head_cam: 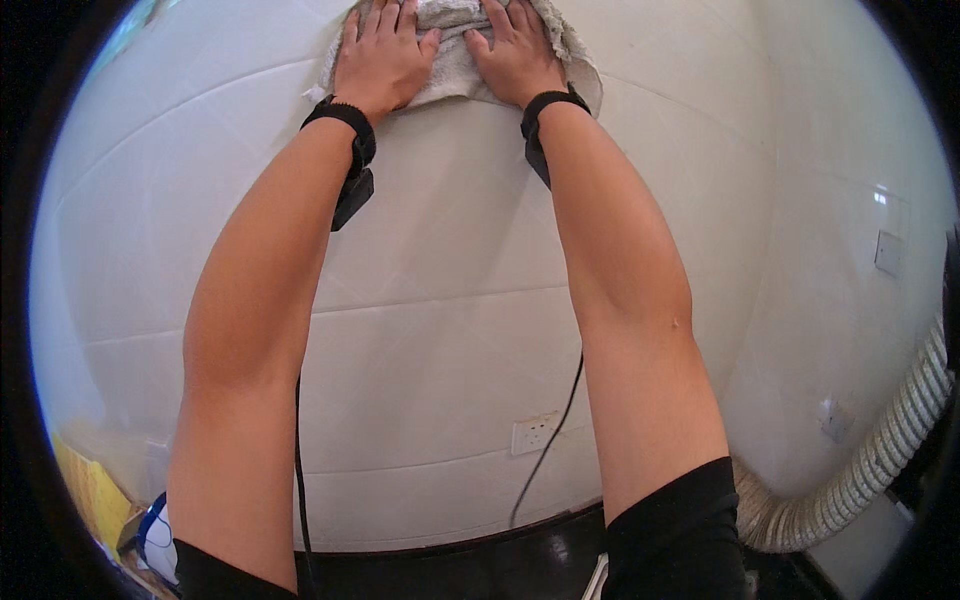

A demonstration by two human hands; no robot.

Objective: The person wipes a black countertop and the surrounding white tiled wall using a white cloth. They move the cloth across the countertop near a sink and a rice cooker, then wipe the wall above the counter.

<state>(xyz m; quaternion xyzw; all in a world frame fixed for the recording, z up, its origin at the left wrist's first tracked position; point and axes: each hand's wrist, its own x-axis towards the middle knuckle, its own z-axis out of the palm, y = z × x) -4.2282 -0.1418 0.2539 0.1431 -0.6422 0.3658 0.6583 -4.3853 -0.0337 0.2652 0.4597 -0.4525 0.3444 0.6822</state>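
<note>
Both arms reach up along a wall of pale tiles point(450, 225). My left hand point(382, 60) lies flat on a greyish-white terry cloth point(457, 64), fingers spread and pointing up. Beside it, my right hand point(519, 56) presses on the same cloth, its thumb towards the left thumb. Folds of the cloth bunch up between the hands, and its frayed edge hangs past the right hand. The fingertips lie near the top rim of the picture. Each wrist wears a black strap with a small dark box.
A wall socket point(534, 433) sits low on the tiles, with a black cable passing in front. A ribbed flexible duct point(847, 487) curves at lower right, below a switch plate point(888, 253). A dark glossy surface point(465, 564) runs along the wall's foot. A yellow object point(94, 491) stands lower left.
</note>
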